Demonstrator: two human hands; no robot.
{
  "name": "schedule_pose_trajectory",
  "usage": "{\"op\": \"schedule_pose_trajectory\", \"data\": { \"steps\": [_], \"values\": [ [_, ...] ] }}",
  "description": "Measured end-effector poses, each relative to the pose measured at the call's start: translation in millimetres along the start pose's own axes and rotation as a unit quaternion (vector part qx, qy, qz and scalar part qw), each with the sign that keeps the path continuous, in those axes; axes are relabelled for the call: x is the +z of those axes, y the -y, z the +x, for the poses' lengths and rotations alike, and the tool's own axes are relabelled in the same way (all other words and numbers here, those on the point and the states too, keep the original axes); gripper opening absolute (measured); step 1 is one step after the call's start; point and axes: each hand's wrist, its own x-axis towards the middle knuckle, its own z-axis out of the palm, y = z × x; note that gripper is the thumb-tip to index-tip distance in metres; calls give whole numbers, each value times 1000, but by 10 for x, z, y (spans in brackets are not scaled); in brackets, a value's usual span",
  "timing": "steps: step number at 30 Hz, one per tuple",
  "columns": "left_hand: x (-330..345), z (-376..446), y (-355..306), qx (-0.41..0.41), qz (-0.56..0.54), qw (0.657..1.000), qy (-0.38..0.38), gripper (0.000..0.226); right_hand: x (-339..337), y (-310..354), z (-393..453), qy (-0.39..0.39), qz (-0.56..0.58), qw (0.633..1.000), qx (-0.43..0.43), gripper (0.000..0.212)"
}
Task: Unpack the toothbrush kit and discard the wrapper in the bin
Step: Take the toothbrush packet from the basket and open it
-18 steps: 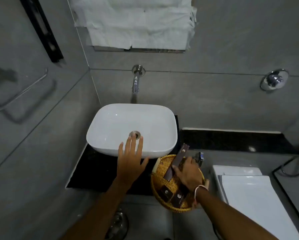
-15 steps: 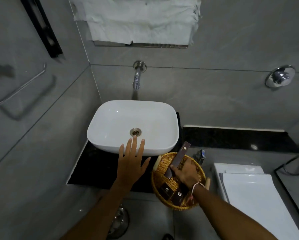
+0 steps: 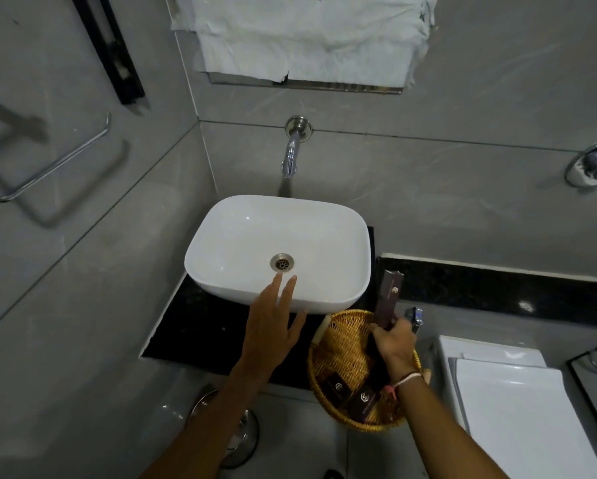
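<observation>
One white sink (image 3: pixel 279 233), one wall tap (image 3: pixel 291 157), one wicker basket (image 3: pixel 338 344), one long brown packet (image 3: pixel 386 299), two small dark boxes (image 3: pixel 338 387), two hands (image 3: pixel 272 326).

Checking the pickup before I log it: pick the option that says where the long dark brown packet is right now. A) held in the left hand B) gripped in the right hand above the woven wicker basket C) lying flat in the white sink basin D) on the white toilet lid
B: the right hand grips the long dark brown packet at its lower end, over the round woven wicker basket; the left hand is empty, open by the sink.
</observation>
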Motion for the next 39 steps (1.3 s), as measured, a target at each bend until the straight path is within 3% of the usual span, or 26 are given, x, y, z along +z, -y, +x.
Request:
{"op": "schedule_pose_trajectory", "data": {
  "steps": [1,3,5,7,11,13,16,22,29,32,34,39],
  "values": [
    [-43,44,-36,-29,-93,995,10,54,-81,55,-39,1,-11,998,-56,43],
    [-161,135,-109,-114,-279,953,32,44,-242,236,-76,28,-91,978,-184,49],
    [-319,191,-175,-191,-443,874,57,41,-374,517,-80,48,-211,926,-310,50],
    [-435,170,-176,-205,-560,800,67,44,-448,866,-122,56,-293,865,-404,50],
    [-560,97,-130,-216,-630,745,34,33,-466,1501,-278,66,-356,796,-485,47],
    [-607,50,-62,-231,-644,730,-3,27,-422,1726,-363,86,-375,779,-495,45],
    [-668,-29,77,-211,-697,685,0,29,-348,1946,-470,111,-390,768,-495,45],
    [-750,-95,236,-209,-700,682,-34,35,-249,2156,-615,110,-421,741,-512,46],
    [-791,-73,282,-195,-655,726,-78,28,-228,2317,-797,69,-448,720,-525,46],
    [-769,-66,269,-198,-673,706,-94,23,-229,2392,-915,43,-450,719,-528,47],
    [-765,-71,259,-197,-716,665,-81,22,-252,2459,-986,22,-456,712,-533,48],
    [-803,-82,243,-243,-862,444,-15,35,-317,2561,-1189,-45,-452,687,-568,48]
  ]
}}
